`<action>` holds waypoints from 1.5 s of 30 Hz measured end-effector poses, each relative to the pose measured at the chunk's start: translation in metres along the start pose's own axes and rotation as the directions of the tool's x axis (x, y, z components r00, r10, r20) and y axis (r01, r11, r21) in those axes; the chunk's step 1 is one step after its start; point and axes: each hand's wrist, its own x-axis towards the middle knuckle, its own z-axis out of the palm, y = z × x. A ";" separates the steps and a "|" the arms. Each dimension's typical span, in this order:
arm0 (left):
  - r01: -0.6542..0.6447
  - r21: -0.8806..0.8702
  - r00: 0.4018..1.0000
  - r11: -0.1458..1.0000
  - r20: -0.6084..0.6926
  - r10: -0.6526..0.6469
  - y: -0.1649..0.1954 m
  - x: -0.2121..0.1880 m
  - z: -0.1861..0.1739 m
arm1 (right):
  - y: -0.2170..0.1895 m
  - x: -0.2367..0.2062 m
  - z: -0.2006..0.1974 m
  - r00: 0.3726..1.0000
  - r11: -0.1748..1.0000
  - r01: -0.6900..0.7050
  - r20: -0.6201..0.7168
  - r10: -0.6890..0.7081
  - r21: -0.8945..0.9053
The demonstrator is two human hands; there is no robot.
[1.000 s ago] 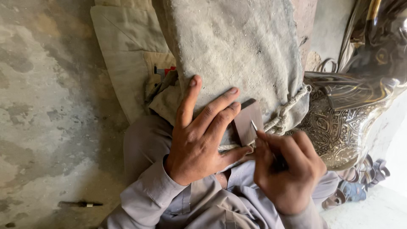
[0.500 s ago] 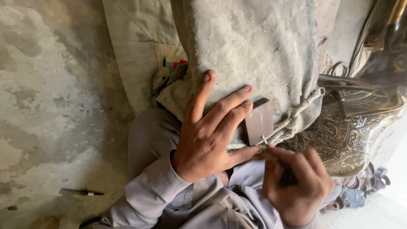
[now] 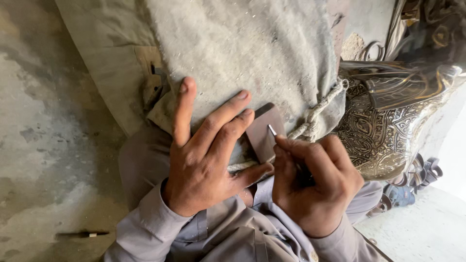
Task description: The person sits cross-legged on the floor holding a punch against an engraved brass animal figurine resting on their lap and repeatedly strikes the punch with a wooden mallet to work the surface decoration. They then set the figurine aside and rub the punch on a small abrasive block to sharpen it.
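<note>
Flat brown metal plate lies on grey cloth, pinned under my left hand, fingers spread wide. My right hand fingers pinch a thin steel graver, tip touching the plate's edge.

A small dark metal plate lies on a grey felt pad. The left hand is spread flat just left of the plate, its fingers pressing the plate's left edge and its thumb below it. The right hand, below and right of the plate, grips a thin graver whose tip touches the plate's right side. A rope runs just right of the plate; beyond it stands an engraved brass vessel. Far to the plate's lower left, a tool lies on the concrete floor.
</note>
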 end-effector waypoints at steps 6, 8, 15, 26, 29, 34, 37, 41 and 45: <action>0.024 -0.015 1.000 1.000 0.007 -0.024 0.002 -0.002 0.000 | -0.018 0.012 -0.004 0.999 0.998 -0.046 0.002 0.046 -0.043; 0.032 -0.016 0.999 0.999 0.006 -0.032 0.003 -0.001 -0.001 | -0.017 0.017 -0.001 1.000 1.000 -0.021 0.016 0.020 0.006; 0.001 0.024 1.000 1.000 -0.028 0.000 0.004 0.005 -0.001 | -0.001 0.001 -0.001 1.000 0.998 -0.010 -0.018 0.011 0.055; 0.003 0.070 0.999 0.998 -0.048 0.000 0.007 0.007 -0.001 | -0.010 0.014 -0.002 0.999 0.994 0.016 -0.033 -0.012 0.111; -0.029 0.093 0.996 0.995 -0.087 0.037 0.003 0.004 0.003 | 0.000 0.014 0.007 0.997 0.983 0.064 -0.052 -0.055 0.172; 0.046 -0.037 0.891 0.998 -0.450 -0.058 -0.017 -0.009 0.007 | 0.023 -0.003 0.020 0.996 0.965 0.060 -0.085 -0.039 0.255; 0.207 -0.543 0.636 0.813 -0.557 -0.534 -0.058 0.020 0.011 | 0.019 0.002 0.020 0.997 0.950 0.030 -0.077 -0.006 0.312; 0.580 -0.324 0.549 0.747 -0.523 -0.652 -0.111 0.056 0.022 | 0.011 0.013 0.023 0.985 0.936 0.114 -0.162 -0.062 0.334; 0.597 -0.711 0.540 0.371 0.015 -0.841 -0.116 0.057 0.038 | 0.018 0.003 0.028 0.996 0.944 0.009 -0.083 0.020 0.330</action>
